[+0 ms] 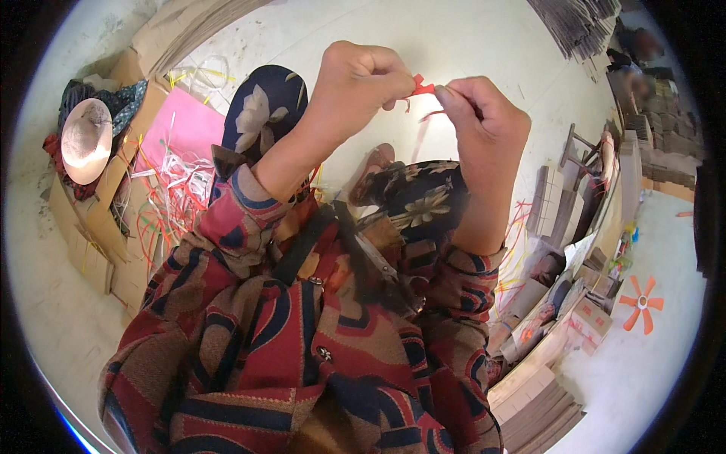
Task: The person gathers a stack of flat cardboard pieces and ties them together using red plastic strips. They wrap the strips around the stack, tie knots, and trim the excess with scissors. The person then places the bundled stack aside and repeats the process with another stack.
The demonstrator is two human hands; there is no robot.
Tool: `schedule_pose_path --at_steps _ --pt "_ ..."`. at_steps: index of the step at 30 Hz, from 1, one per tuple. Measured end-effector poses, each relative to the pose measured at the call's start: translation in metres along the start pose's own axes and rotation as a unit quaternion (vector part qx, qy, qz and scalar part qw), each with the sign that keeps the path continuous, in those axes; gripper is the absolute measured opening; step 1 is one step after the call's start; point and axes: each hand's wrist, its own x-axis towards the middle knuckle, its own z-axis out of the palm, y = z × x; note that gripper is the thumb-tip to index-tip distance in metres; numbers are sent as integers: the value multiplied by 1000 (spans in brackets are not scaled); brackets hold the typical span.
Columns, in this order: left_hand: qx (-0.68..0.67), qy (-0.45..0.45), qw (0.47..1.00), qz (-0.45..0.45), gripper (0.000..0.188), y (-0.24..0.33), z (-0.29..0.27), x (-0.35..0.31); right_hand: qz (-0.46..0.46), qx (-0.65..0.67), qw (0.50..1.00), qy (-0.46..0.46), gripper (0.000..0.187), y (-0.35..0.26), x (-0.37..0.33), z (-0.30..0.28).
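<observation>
Both my hands are raised in front of me, pinching a short red strip [424,88] that looks like plastic strapping. My left hand [366,74] is closed, thumb and forefinger on the strip's left end. At its other end my right hand [482,106] pinches with the thumb against the curled fingers. The strip seems folded or knotted between them, and loose thin ends hang below; the exact shape is too small to make out. Under my arms show my knees in dark flowered trousers [423,200] and one shoe [376,168].
A tangle of white and red strips [181,178] lies left beside a pink sheet [180,129]. A straw hat [87,141] rests on cardboard farther left. Stacked flat cardboard [578,26] stands far right; a wooden stool [581,151] and orange fan blades [641,304] are at right.
</observation>
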Motion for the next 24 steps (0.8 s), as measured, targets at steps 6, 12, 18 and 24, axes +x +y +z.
schedule_pose_path --at_steps 6,12,18,24 --pt "272 4 948 162 9 -17 2 5 -150 -214 965 15 14 15 6 15" --pt "285 61 941 173 9 -22 -2 6 80 17 992 -101 15 15 22 6" --pt "-129 108 986 -15 10 -9 7 2 215 348 912 -29 15 -4 -8 42" --pt "-318 39 945 -66 9 -5 0 2 299 634 713 -24 19 5 -12 58"
